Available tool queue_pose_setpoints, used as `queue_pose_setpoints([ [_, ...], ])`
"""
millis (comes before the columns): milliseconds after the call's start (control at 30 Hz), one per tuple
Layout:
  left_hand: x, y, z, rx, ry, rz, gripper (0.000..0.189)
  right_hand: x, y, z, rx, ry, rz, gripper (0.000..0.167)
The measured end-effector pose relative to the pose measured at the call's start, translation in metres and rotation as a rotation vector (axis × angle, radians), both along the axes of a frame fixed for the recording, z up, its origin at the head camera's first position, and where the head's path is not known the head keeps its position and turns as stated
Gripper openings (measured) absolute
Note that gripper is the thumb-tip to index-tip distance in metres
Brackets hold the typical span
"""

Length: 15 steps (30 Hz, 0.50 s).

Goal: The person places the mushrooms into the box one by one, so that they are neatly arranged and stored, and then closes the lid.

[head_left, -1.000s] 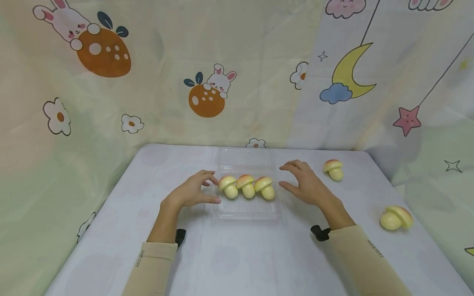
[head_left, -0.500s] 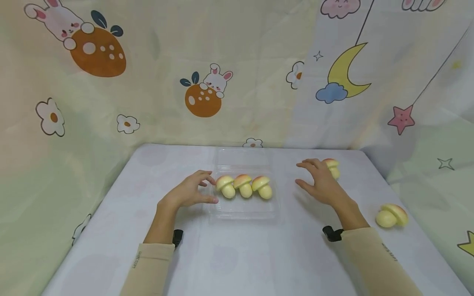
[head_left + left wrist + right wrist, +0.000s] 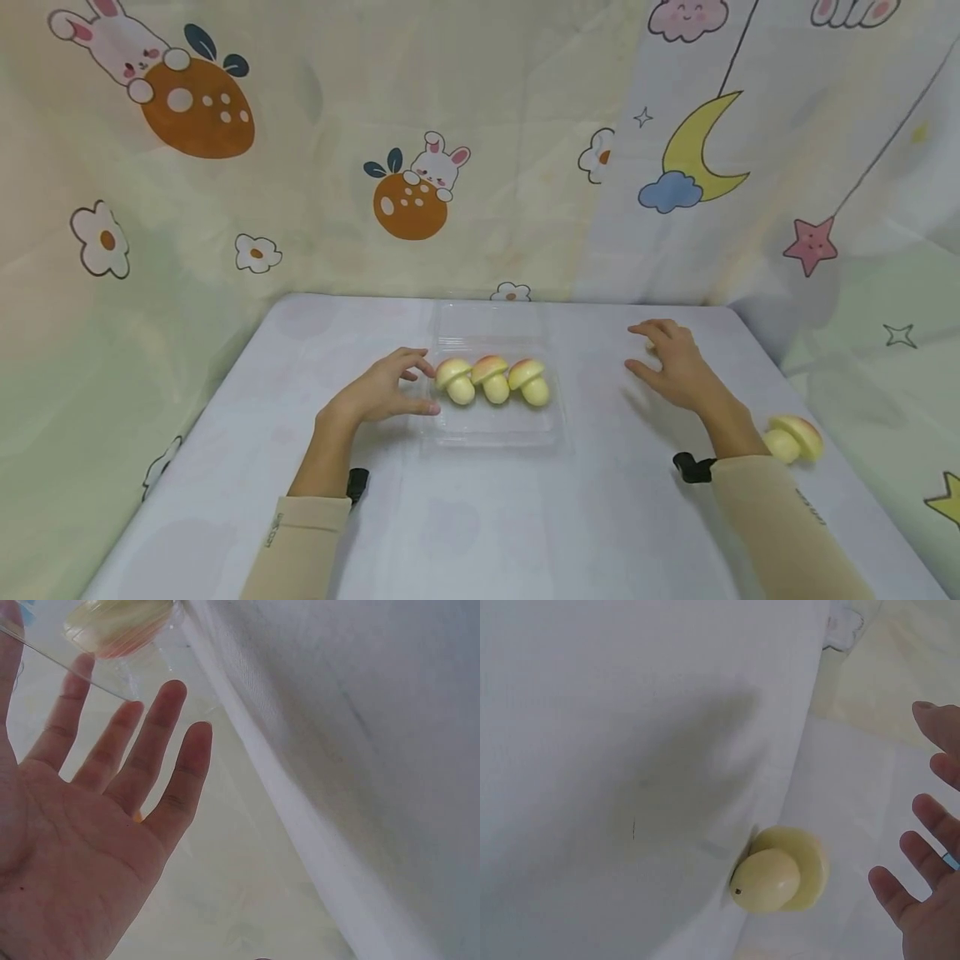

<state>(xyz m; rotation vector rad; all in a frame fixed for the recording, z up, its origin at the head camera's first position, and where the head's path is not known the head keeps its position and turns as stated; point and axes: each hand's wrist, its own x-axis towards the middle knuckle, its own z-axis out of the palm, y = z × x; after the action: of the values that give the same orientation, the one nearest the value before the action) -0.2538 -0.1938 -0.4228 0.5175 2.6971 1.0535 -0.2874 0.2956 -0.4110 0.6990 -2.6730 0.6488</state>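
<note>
Three toy mushrooms, a left one [image 3: 455, 382], a middle one [image 3: 491, 380] and a right one [image 3: 530, 382], lie in a row inside a clear plastic box [image 3: 495, 437] whose lid [image 3: 491, 318] is folded back. My left hand [image 3: 382, 390] is at the box's left side, fingers spread and thumb apart, fingertips right at its edge. In the left wrist view its palm faces the camera, with a clear plastic edge crossing the fingers. My right hand [image 3: 675, 367] hovers over another mushroom [image 3: 769, 877], mostly hidden behind it in the head view; its fingers are loosely bent, holding nothing.
One more mushroom [image 3: 797, 439] lies at the table's right side, partly behind the right forearm. A white cloth covers the table [image 3: 465, 533]. Behind it hangs a printed curtain [image 3: 315, 200] with rabbits, flowers and a moon.
My right hand has moved right, away from the box, to the far mushroom, which it now mostly covers. The left hand has stayed at the box. The head view has shifted slightly.
</note>
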Motion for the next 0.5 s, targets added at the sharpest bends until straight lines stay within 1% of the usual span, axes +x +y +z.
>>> queue_pose_setpoints([
  [233, 0.001, 0.000, 0.001, 0.011, 0.001, -0.004, 0.063, -0.004, 0.009, 0.002, -0.024, -0.049, -0.054, 0.053],
  [367, 0.002, 0.000, 0.001, 0.007, -0.002, 0.006, 0.064, -0.008, 0.015, -0.002, -0.031, -0.064, -0.070, 0.055],
  [500, 0.002, 0.000, 0.001, 0.006, 0.003, 0.011, 0.060, -0.014, 0.021, -0.007, -0.027, -0.084, -0.086, 0.059],
])
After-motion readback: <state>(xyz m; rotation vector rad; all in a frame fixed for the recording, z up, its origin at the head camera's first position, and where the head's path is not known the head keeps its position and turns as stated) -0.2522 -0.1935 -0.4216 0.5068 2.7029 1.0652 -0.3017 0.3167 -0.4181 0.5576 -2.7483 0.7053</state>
